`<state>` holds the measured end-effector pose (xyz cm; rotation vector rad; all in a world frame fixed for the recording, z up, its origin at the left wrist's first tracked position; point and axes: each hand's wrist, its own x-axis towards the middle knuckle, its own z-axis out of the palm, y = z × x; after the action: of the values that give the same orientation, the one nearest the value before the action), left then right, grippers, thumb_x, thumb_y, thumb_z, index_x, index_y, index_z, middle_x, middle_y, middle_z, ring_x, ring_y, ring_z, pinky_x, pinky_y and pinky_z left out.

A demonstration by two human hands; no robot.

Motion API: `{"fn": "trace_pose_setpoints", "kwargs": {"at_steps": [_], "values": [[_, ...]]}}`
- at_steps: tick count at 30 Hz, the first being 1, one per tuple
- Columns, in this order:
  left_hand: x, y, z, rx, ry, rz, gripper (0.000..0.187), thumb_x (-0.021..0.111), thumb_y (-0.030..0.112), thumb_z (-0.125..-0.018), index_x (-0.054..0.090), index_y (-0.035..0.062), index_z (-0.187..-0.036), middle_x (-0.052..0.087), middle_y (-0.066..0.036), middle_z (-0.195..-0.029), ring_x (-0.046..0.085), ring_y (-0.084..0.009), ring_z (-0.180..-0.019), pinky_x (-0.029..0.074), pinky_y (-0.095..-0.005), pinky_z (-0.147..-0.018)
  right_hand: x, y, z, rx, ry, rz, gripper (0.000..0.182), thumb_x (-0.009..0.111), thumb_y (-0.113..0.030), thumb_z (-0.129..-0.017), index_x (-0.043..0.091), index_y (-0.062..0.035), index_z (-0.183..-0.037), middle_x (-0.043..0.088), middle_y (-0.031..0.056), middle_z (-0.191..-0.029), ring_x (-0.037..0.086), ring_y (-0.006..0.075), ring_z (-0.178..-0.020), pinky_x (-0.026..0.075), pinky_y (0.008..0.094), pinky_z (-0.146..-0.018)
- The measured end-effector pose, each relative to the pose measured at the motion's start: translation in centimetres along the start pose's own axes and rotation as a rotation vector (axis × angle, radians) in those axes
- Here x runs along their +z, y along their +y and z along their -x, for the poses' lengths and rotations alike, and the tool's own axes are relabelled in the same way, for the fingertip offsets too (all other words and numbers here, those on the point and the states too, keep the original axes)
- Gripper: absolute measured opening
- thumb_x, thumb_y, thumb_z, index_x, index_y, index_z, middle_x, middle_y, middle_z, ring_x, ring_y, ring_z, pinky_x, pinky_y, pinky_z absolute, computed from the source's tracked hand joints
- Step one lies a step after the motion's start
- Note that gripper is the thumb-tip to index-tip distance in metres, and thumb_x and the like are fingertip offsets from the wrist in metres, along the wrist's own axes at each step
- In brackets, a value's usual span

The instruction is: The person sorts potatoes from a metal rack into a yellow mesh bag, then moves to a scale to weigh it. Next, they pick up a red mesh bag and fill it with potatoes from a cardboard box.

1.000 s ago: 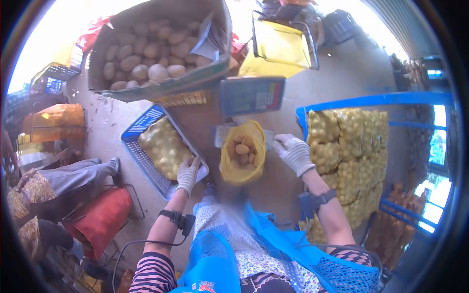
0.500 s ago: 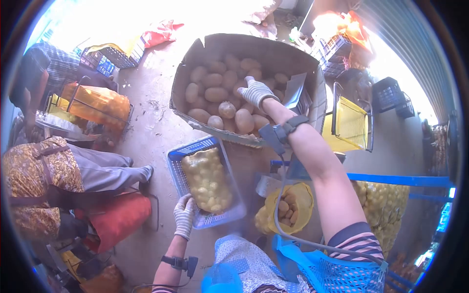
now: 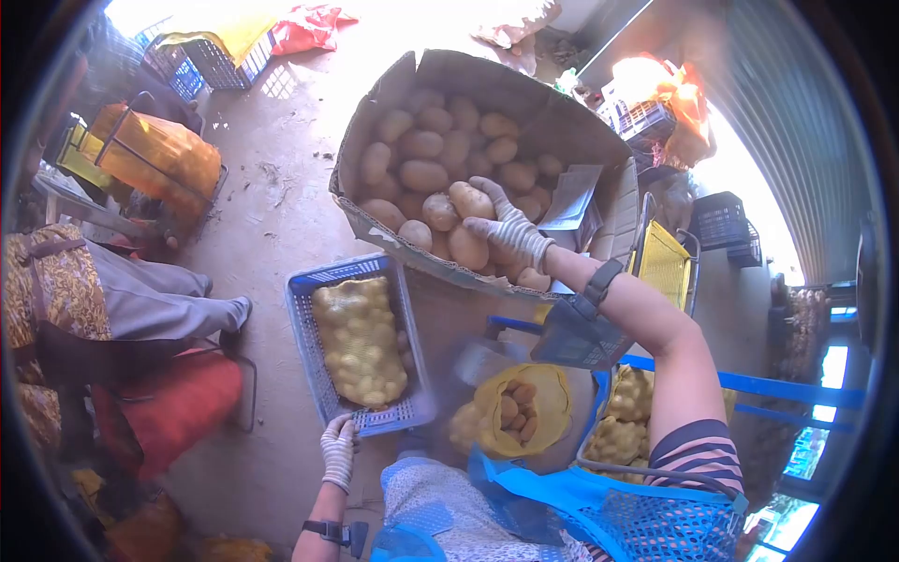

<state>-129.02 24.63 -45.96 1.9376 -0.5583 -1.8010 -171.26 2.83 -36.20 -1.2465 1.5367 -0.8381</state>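
My right hand [image 3: 513, 228], in a striped glove, is inside a large cardboard box [image 3: 613, 211] of potatoes. Its thumb and fingers close round a potato [image 3: 471, 199] above the pile. Below the box stands a blue plastic crate [image 3: 298, 323] holding a yellow mesh bag of potatoes [image 3: 358, 342] and a few loose potatoes at its right side. My left hand [image 3: 338, 454], also gloved, is at the crate's near left corner, its fingers curled on the rim. An open yellow mesh bag [image 3: 559, 412] with potatoes inside stands near my body.
Papers [image 3: 569, 199] lie in the box's right side. A yellow mesh bag on a metal frame [image 3: 667, 272] stands right, with filled bags [image 3: 618, 440] beneath a blue bar [image 3: 749, 377]. At left are another person's legs [image 3: 150, 290], a red bag [image 3: 173, 403] and an orange mesh bag [image 3: 164, 155].
My right hand has drawn back toward me across the pile and now holds a potato. The view has shifted; the crate appears farther left, my left hand still at its near corner.
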Motion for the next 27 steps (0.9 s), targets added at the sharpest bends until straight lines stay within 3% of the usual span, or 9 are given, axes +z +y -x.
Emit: {"fn": "trace_pose_setpoints", "kwargs": {"at_steps": [3, 7, 9, 11, 19, 22, 24, 26, 27], "values": [[1.2, 0.2, -0.8, 0.023, -0.089, 0.066, 0.02, 0.054, 0.011, -0.091, 0.056, 0.0046, -0.111, 0.057, -0.004, -0.078, 0.048, -0.0069, -0.053, 0.039, -0.0195, -0.042, 0.8, -0.8, 0.3, -0.124, -0.01, 0.118, 0.078, 0.073, -0.029, -0.076, 0.03, -0.0126, -0.14, 0.046, 0.0186, -0.132, 0.042, 0.0292, -0.126, 0.034, 0.0342, -0.105], [2.5, 0.5, -0.9, 0.019, -0.092, 0.023, 0.021, 0.055, 0.011, -0.091, 0.056, 0.0045, -0.111, 0.058, -0.004, -0.078, 0.048, -0.0066, -0.053, 0.039, -0.0194, -0.043, 1.4, -0.9, 0.8, 0.043, -0.008, 0.034, 0.084, 0.074, -0.028, -0.074, 0.026, -0.0105, -0.142, 0.042, 0.0197, -0.135, 0.036, 0.03, -0.131, 0.03, 0.035, -0.107], [2.8, -0.1, -1.0, 0.006, -0.103, 0.034, 0.022, 0.056, 0.012, -0.091, 0.056, 0.0045, -0.112, 0.058, -0.004, -0.078, 0.048, -0.0065, -0.053, 0.039, -0.0193, -0.043, 2.0, -0.5, 1.8, -0.138, 0.02, 0.106, 0.086, 0.074, -0.027, -0.075, 0.024, -0.0093, -0.142, 0.04, 0.019, -0.137, 0.035, 0.0295, -0.132, 0.03, 0.0353, -0.107], [2.6, -0.9, -1.5, 0.002, -0.111, 0.001, 0.023, 0.059, 0.016, -0.09, 0.061, 0.0078, -0.111, 0.063, -0.002, -0.081, 0.052, -0.0053, -0.056, 0.042, -0.0205, -0.048, 2.1, 0.7, 1.3, -0.105, 0.057, 0.11, 0.083, 0.073, -0.025, -0.077, 0.025, -0.0092, -0.142, 0.041, 0.0173, -0.136, 0.036, 0.0283, -0.131, 0.031, 0.0354, -0.107], [2.7, -1.7, -2.6, 0.038, -0.099, -0.024, 0.02, 0.056, 0.011, -0.091, 0.057, 0.0052, -0.11, 0.057, -0.004, -0.077, 0.045, -0.0055, -0.052, 0.036, -0.0178, -0.043, 0.6, -0.7, -0.2, 0.096, -0.027, -0.342, 0.073, 0.075, -0.02, -0.076, 0.035, -0.0083, -0.137, 0.048, 0.0093, -0.127, 0.044, 0.022, -0.121, 0.036, 0.0335, -0.102], [2.1, -1.8, -1.4, 0.044, -0.156, 0.007, 0.023, 0.06, 0.015, -0.09, 0.062, 0.0058, -0.11, 0.063, -0.001, -0.085, 0.056, -0.0062, -0.067, 0.044, -0.0188, -0.053, -2.1, -2.8, 1.1, 0.037, 0.072, -0.233, 0.079, 0.08, -0.021, -0.071, 0.038, -0.0111, -0.136, 0.05, 0.0065, -0.124, 0.048, 0.0185, -0.114, 0.041, 0.0318, -0.098], [4.3, 0.6, 0.2, 0.022, -0.166, -0.058, 0.026, 0.06, 0.015, -0.09, 0.059, 0.0057, -0.114, 0.062, -0.002, -0.089, 0.057, -0.0075, -0.073, 0.045, -0.0194, -0.057, -5.6, -3.2, 3.1, -0.135, 0.173, -0.213, 0.066, 0.076, -0.02, -0.076, 0.042, -0.0112, -0.132, 0.054, 0.0046, -0.115, 0.055, 0.0163, -0.104, 0.049, 0.0299, -0.086], [8.3, 1.8, 2.4, 0.032, -0.177, -0.067, 0.04, 0.063, 0.019, -0.088, 0.051, 0.0047, -0.123, 0.059, -0.007, -0.101, 0.057, -0.0128, -0.086, 0.048, -0.0244, -0.068, -7.2, -10.4, 9.5, -0.31, 0.193, -0.333, 0.067, 0.075, -0.019, -0.078, 0.039, -0.0067, -0.132, 0.051, 0.0003, -0.109, 0.056, 0.0107, -0.089, 0.048, 0.0252, -0.075], [10.5, 1.9, 3.7, 0.052, -0.205, -0.019, 0.052, 0.067, 0.023, -0.085, 0.046, 0.0041, -0.129, 0.057, -0.01, -0.109, 0.057, -0.0167, -0.094, 0.049, -0.0283, -0.076, -8.3, -11.0, 12.5, -0.297, 0.198, -0.36, 0.071, 0.069, -0.017, -0.083, 0.028, -0.0116, -0.141, 0.059, 0.0085, -0.096, 0.062, 0.0199, -0.084, 0.051, 0.0334, -0.075]]}}
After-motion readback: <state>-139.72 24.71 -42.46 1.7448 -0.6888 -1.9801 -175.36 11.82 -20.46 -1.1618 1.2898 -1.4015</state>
